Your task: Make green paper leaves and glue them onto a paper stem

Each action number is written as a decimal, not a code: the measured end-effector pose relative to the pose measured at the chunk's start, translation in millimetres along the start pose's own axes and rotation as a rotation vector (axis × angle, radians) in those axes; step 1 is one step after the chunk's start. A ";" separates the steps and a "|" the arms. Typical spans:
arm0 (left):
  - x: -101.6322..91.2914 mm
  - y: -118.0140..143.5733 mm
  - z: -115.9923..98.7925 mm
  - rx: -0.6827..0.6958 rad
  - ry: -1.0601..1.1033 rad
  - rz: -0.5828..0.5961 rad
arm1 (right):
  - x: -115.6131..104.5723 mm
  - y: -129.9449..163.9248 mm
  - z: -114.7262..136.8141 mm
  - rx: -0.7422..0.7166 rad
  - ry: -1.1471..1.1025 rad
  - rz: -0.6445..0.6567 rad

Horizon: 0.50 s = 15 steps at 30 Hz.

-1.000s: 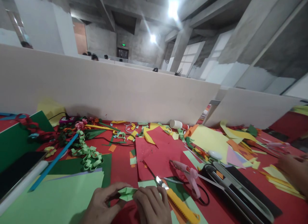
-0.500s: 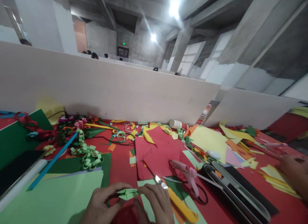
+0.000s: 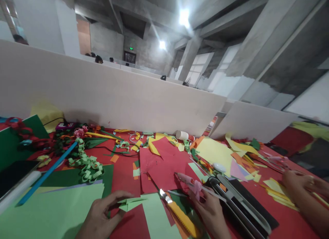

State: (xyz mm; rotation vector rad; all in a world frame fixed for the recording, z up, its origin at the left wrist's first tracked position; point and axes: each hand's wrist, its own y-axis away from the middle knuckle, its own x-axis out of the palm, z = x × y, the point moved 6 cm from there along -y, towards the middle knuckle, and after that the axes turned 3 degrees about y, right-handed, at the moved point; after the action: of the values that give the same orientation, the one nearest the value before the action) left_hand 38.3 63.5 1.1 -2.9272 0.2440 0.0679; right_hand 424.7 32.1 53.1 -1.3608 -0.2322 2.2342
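Note:
My left hand [image 3: 101, 216] sits at the bottom edge and pinches a small folded light-green paper piece [image 3: 130, 203] between thumb and fingers. My right hand [image 3: 210, 213] is off to the right, its fingertips resting on the handle of a pink glue gun [image 3: 189, 180] that lies on the red table. The hand covers the handle, so the grip is not clear. A yellow utility knife [image 3: 177, 211] with its blade out lies between my two hands, beside a light-green paper strip [image 3: 156, 215].
Another person's hands [image 3: 295, 184] work on yellow strips at the right. A black paper trimmer [image 3: 241, 204] lies right of my hand. A green paper chain [image 3: 87, 165], a blue stick [image 3: 46, 174], coloured sheets and scraps cover the table. A beige partition [image 3: 115, 95] stands behind.
My right hand has let go of the folded green piece and moved right to the pink glue gun. My left hand still holds the piece. The view has shifted slightly right.

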 end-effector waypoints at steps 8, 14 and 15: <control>-2.6 -8.8 10.9 -0.099 0.113 -0.006 | -7.1 -4.5 3.6 0.093 -0.139 0.094; 2.6 -8.5 15.6 -0.127 0.167 0.032 | -14.6 1.7 2.1 0.225 -0.386 0.066; 3.6 -8.9 17.0 -0.134 0.175 0.030 | -15.4 3.1 6.9 0.209 -0.409 0.073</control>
State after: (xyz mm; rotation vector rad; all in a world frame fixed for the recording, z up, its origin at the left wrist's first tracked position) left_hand 42.9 75.0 -14.1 -3.0652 0.3213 -0.1744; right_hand 423.4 22.5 67.2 -0.8093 -0.0853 2.5009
